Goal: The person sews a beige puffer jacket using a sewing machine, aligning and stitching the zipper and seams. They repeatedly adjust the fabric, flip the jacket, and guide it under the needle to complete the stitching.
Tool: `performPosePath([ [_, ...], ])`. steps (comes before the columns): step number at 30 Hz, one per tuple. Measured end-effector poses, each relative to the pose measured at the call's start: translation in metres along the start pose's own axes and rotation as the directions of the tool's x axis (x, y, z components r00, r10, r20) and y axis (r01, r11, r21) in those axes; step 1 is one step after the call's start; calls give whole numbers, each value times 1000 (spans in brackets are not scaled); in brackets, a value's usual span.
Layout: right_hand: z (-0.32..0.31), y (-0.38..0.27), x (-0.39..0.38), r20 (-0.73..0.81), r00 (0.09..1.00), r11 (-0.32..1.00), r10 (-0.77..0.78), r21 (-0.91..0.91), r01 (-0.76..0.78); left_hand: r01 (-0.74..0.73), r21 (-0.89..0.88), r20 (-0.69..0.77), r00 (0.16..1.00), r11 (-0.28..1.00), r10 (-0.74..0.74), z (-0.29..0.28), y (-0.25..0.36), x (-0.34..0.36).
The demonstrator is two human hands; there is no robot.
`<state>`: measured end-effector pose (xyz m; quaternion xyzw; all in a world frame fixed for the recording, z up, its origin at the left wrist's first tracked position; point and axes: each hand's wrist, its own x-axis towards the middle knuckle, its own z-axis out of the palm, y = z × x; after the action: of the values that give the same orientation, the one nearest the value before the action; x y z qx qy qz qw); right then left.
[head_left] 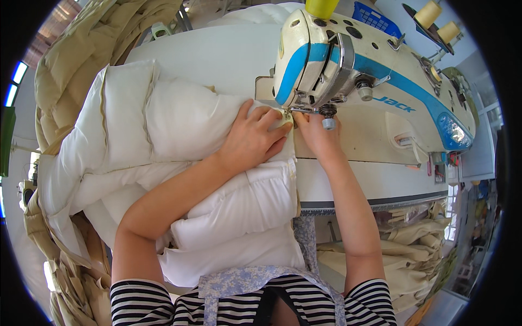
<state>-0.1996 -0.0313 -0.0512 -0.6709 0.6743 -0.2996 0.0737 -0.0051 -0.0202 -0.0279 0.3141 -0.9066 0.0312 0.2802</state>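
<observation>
A white padded, quilted garment piece [185,119] lies across the sewing machine bed and hangs down toward my lap. Its right edge runs under the needle area of a white and blue sewing machine [321,60]. My left hand [254,133] rests on the padding just left of the presser foot [288,113], its fingers bent and gripping the fabric. Close to the foot on the other side, my right hand [318,133] pinches the garment's edge. Its fingertips are partly hidden under the machine head.
Beige padded fabric [70,70] is heaped at the left, and more beige cloth [402,255] lies below the table's ruler-marked front edge [375,204]. Thread cones [429,13] stand at the far right. A blue basket [375,20] and a yellow container [321,7] are behind the machine head.
</observation>
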Motion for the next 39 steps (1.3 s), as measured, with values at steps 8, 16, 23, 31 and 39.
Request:
performPosePath([
  [8, 5, 0, -1, -71, 994, 995, -82, -66, 77, 20, 8, 17, 1000, 1000, -20, 5, -2, 0],
  [16, -84, -15, -69, 404, 911, 662, 85, 660, -355, 304, -287, 93, 953, 908, -290, -124, 16, -70],
  [23, -71, 37, -208, 646, 753, 910, -126, 377, -172, 879, -446, -401, -27, 170, -916, -259, 26, -327],
  [31, -44, 20, -216, 884, 402, 222, -238, 453, -864, 669, -716, 72, -213, -199, -974, -230, 24, -389],
  [39, -91, -38, -211, 792, 587, 284, -169, 609, -740, 602, -546, -679, 89, 583, -728, -289, -99, -207],
])
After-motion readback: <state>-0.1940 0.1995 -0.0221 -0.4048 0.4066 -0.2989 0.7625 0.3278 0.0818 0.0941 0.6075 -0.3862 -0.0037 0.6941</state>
